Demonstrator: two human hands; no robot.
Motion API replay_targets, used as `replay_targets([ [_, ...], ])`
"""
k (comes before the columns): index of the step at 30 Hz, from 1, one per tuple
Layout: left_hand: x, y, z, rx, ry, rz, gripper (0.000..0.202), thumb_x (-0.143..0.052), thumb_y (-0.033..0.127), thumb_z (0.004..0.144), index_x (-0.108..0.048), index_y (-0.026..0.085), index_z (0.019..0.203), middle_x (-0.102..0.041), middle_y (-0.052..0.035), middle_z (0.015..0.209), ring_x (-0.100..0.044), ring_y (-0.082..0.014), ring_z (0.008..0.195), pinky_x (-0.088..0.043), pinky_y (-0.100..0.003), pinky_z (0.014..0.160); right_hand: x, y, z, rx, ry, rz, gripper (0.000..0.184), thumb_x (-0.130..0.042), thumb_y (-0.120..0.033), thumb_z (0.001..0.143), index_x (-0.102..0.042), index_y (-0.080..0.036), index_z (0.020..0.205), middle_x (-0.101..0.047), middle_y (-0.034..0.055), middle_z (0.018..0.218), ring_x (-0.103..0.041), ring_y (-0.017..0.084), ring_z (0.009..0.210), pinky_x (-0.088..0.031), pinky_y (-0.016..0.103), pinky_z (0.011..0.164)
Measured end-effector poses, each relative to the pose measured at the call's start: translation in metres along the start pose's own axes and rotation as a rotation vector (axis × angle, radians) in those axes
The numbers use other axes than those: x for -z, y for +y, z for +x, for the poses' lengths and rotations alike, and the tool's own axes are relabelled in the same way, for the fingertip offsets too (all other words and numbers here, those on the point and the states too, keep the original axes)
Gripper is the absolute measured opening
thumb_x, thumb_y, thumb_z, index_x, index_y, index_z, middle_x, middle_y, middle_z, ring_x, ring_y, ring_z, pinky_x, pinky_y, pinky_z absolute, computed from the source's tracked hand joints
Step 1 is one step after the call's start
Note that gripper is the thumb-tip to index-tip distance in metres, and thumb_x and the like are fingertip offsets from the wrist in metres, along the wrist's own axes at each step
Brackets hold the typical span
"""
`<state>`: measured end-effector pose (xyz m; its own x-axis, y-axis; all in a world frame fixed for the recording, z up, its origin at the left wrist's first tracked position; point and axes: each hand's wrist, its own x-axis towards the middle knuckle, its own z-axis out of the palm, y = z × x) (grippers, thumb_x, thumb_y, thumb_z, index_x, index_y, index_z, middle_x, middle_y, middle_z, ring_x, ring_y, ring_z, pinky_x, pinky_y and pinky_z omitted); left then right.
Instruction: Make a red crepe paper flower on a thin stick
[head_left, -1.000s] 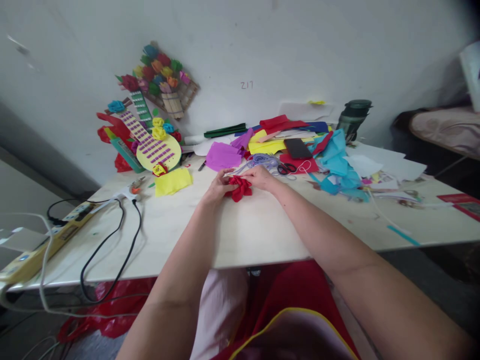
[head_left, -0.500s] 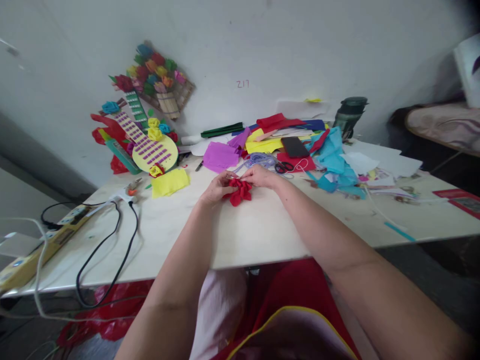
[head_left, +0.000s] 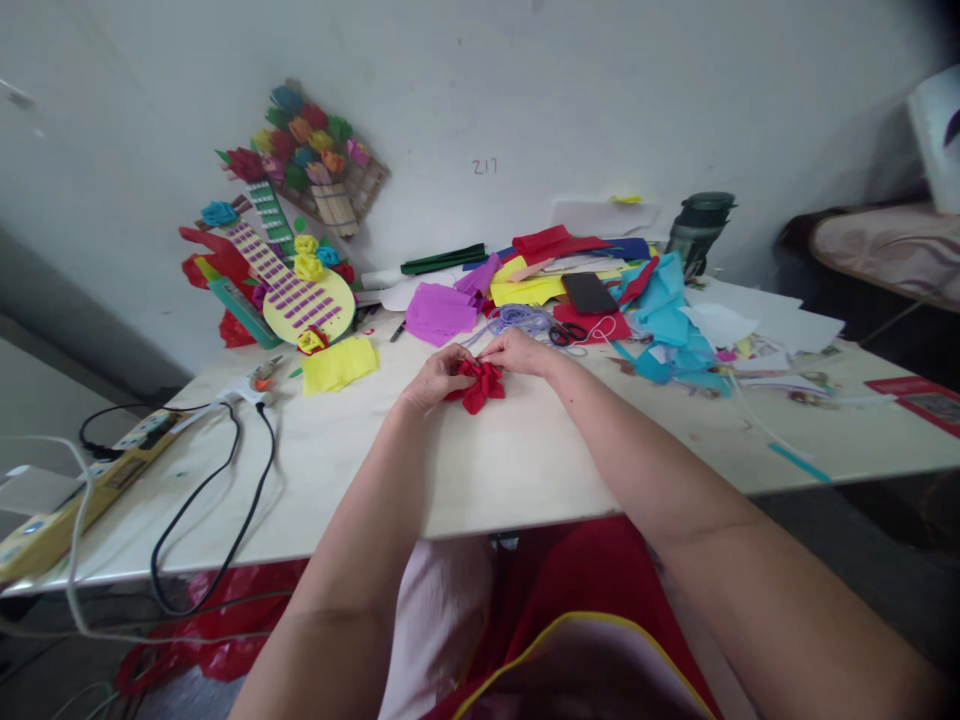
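Note:
Red crepe paper gathered into a flower point(head_left: 484, 388) sits just over the table, its petals spread toward me. My left hand point(head_left: 436, 378) is closed on the flower's left side, with thumb and fingers pinching it. At the flower's far edge, my right hand point(head_left: 517, 352) is pinched shut, its fingertips close to those of the left. What lies between the right fingertips is too small to make out. Behind the hands are a bundle of lilac cord point(head_left: 517, 320) and black-handled scissors point(head_left: 568, 334).
Purple point(head_left: 441, 315) and yellow paper point(head_left: 341, 366) lie beyond and left of my hands. A glue gun point(head_left: 251, 388), its black cable and a power strip point(head_left: 97, 490) are on the left. At back right are a phone point(head_left: 589, 294), blue paper point(head_left: 667, 310) and a dark bottle point(head_left: 699, 235).
The right fingertips have shifted slightly at the flower's far edge. A thin pale line seen between the hands earlier no longer shows clearly. The flower stays in the left hand.

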<state>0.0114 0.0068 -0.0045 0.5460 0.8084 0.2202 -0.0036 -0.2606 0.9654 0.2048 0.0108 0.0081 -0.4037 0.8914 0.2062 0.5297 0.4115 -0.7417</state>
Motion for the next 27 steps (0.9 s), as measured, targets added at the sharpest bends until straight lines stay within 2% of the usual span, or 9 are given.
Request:
replay_targets([
  [8, 0.001, -0.005, 0.002, -0.039, 0.028, -0.032, 0.034, -0.075, 0.014, 0.056, -0.056, 0.014, 0.084, -0.061, 0.0005, 0.073, -0.057, -0.0104, 0.065, -0.044, -0.023, 0.062, 0.000, -0.010, -0.001, 0.016, 0.075, -0.061, 0.022, -0.056, -0.017, 0.071, -0.075, -0.010, 0.077, -0.063, 0.0009, 0.059, -0.050, 0.010, 0.057, -0.037, 0.022, 0.058],
  [16, -0.001, -0.005, 0.003, -0.047, 0.102, -0.087, 0.031, -0.075, 0.015, 0.054, -0.057, 0.015, 0.080, -0.062, 0.0014, 0.071, -0.055, -0.0082, 0.060, -0.041, -0.020, 0.056, -0.001, -0.011, 0.002, 0.025, 0.169, -0.166, 0.025, -0.056, -0.011, 0.072, -0.076, -0.015, 0.085, -0.074, 0.0054, 0.079, -0.063, 0.016, 0.075, -0.046, 0.025, 0.069],
  [23, -0.006, 0.000, 0.002, 0.017, 0.126, -0.209, 0.035, -0.077, 0.016, 0.049, -0.055, 0.016, 0.077, -0.061, 0.0020, 0.064, -0.054, -0.0088, 0.053, -0.042, -0.021, 0.053, 0.000, -0.016, 0.000, 0.044, 0.181, -0.081, 0.024, -0.057, -0.006, 0.068, -0.076, -0.011, 0.081, -0.072, 0.0066, 0.074, -0.062, 0.014, 0.070, -0.046, 0.023, 0.066],
  [27, -0.005, -0.001, 0.001, 0.037, 0.111, -0.205, 0.037, -0.079, 0.016, 0.048, -0.055, 0.015, 0.077, -0.063, 0.0011, 0.066, -0.057, -0.0095, 0.056, -0.044, -0.021, 0.055, 0.001, -0.018, 0.000, 0.001, 0.180, -0.021, 0.020, -0.060, -0.005, 0.063, -0.076, -0.011, 0.074, -0.070, 0.0049, 0.067, -0.057, 0.011, 0.061, -0.044, 0.023, 0.061],
])
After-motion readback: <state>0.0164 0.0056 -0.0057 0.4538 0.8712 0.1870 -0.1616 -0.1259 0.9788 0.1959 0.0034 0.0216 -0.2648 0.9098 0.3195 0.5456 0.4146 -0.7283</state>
